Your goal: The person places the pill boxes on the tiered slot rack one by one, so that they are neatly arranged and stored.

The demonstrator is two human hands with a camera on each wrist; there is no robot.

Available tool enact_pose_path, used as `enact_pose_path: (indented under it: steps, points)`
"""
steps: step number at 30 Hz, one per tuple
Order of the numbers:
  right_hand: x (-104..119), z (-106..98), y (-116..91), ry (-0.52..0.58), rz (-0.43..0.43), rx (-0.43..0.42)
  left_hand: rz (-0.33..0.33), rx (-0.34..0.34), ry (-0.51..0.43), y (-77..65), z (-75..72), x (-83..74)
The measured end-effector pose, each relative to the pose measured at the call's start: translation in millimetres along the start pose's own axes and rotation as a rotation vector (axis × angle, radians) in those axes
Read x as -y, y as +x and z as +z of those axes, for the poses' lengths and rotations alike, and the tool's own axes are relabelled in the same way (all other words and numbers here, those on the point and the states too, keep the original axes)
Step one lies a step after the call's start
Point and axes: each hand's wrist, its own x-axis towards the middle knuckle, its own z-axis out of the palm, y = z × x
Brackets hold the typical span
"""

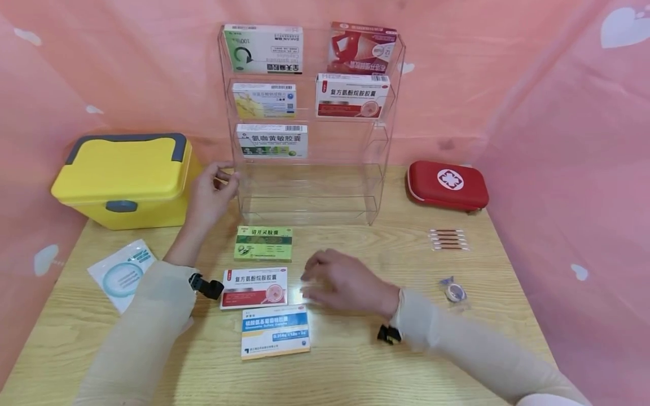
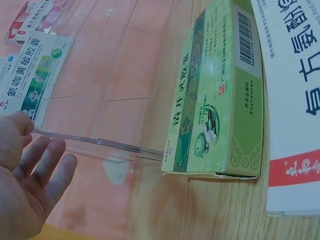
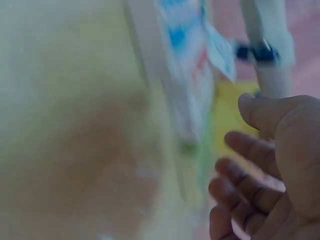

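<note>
Pink cloth [image 1: 442,67] behind a wooden table [image 1: 355,375]. Left hand [image 1: 210,194], pinching the edge of a clear rack [image 1: 308,212]. Flat in front: red-and-white box [image 1: 255,288], green box [image 1: 263,243], blue box [image 1: 275,332]; probably light, stiff card, slick, easily dented, best gripped by the short edges. Just right of them, right hand [image 1: 350,282], fingers loosely parted, apparently holding nothing.
</note>
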Motion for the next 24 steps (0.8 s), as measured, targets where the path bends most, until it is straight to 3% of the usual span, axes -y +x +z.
enact_pose_path:
  steps: [4,7,12,17,20,24]
  points:
    - [16.2,29.8,-19.9,-0.019,0.056,0.048,0.022,-0.004,0.008,0.6,-0.1,1.7]
    - [23.4,44.3,-26.5,-0.035,0.099,0.032,0.023,-0.010,0.008,0.8,0.3,1.9]
    - [28.5,52.4,-32.0,-0.015,0.146,-0.093,0.016,0.002,0.011,1.5,1.3,0.8]
    - [27.5,50.1,-33.8,0.039,0.131,-0.199,0.002,0.005,0.013,1.7,0.1,1.4]
    - [25.7,50.6,-34.8,0.037,0.151,-0.178,0.008,-0.003,0.019,1.6,-0.6,2.9]
    - [25.0,53.2,-35.9,0.011,0.181,-0.090,0.022,-0.007,0.023,1.0,-0.7,3.5]
